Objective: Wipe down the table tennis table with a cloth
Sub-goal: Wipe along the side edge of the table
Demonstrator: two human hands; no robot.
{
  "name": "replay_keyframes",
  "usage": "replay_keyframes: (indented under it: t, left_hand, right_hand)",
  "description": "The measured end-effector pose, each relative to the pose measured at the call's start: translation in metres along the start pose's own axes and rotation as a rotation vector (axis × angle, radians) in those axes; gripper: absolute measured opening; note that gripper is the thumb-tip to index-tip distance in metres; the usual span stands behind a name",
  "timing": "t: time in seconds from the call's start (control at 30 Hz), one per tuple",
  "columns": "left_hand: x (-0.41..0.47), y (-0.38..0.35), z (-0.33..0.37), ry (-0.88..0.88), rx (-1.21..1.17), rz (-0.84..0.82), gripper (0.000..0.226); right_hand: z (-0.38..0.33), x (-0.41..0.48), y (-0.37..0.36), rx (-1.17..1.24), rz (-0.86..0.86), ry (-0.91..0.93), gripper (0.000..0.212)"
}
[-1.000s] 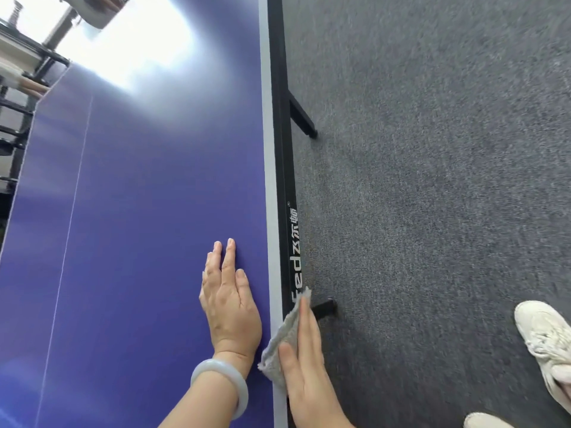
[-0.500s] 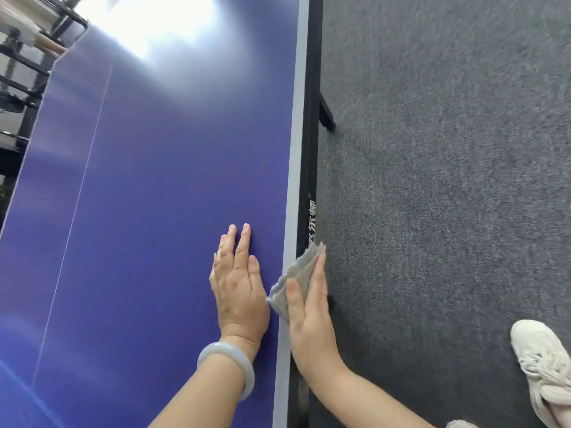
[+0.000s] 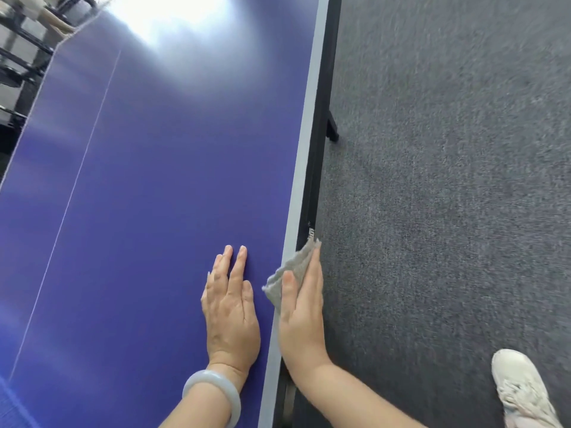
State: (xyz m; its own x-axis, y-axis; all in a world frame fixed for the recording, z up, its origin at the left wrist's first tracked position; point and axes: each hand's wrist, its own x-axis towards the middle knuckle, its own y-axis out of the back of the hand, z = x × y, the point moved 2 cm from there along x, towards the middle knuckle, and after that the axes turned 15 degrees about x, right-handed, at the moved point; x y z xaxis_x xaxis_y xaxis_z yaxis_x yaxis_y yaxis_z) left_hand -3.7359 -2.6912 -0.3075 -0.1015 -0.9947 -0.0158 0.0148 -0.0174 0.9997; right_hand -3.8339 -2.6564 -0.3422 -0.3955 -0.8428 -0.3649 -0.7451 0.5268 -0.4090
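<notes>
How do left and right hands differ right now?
Left hand lies flat on the blue table top; right hand stands against its side edge. Left hand holds nothing; right hand presses a grey cloth. Left wrist wears a bangle; right wrist doesn't. Both have straight fingers.

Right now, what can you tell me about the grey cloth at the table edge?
The grey cloth is small, soft and fuzzy-looking, crumpled, not flat. It lies over the right edge of the table tennis table, across the pale border and black side rail. The right hand presses it there with straight fingers, thumb on top, hiding part of it.
</notes>
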Motion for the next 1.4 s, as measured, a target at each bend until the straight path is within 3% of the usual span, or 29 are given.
replay_keyframes:
  t: [0.13,0.33,0.6,0.77,0.93,1.1,1.27,1.4]
  left_hand:
    - [-0.001,0.000,-0.001,0.007,0.005,-0.007,0.051]
    - [0.002,0.000,0.001,-0.008,0.043,-0.009,0.051]
    - [0.001,-0.001,0.001,-0.018,0.092,-0.015,0.053]
    - [0.001,0.002,0.006,-0.021,0.128,-0.015,0.056]
    - [0.006,0.007,0.007,-0.047,0.195,0.007,0.047]
    - [0.045,0.021,0.014,-0.064,0.142,-0.026,0.037]
    - [0.114,0.022,0.041,-0.218,0.152,0.017,0.050]
    - [0.172,0.009,0.065,-0.300,0.242,-0.021,0.055]
  right_hand:
    - [0.005,-0.010,0.001,-0.042,-0.046,-0.071,0.074]
    - [-0.040,0.116,-0.005,-0.059,0.035,-0.065,0.066]
    - [-0.003,0.006,-0.004,-0.045,0.025,-0.072,0.073]
    - [-0.019,0.055,-0.008,-0.099,0.077,-0.123,0.065]
    - [-0.025,0.076,-0.004,-0.128,-0.001,-0.158,0.069]
    - [-0.020,0.075,-0.003,-0.135,0.027,-0.161,0.067]
    - [-0.020,0.072,-0.004,-0.125,0.039,-0.130,0.065]
    - [-0.023,0.070,-0.006,-0.080,0.048,-0.118,0.083]
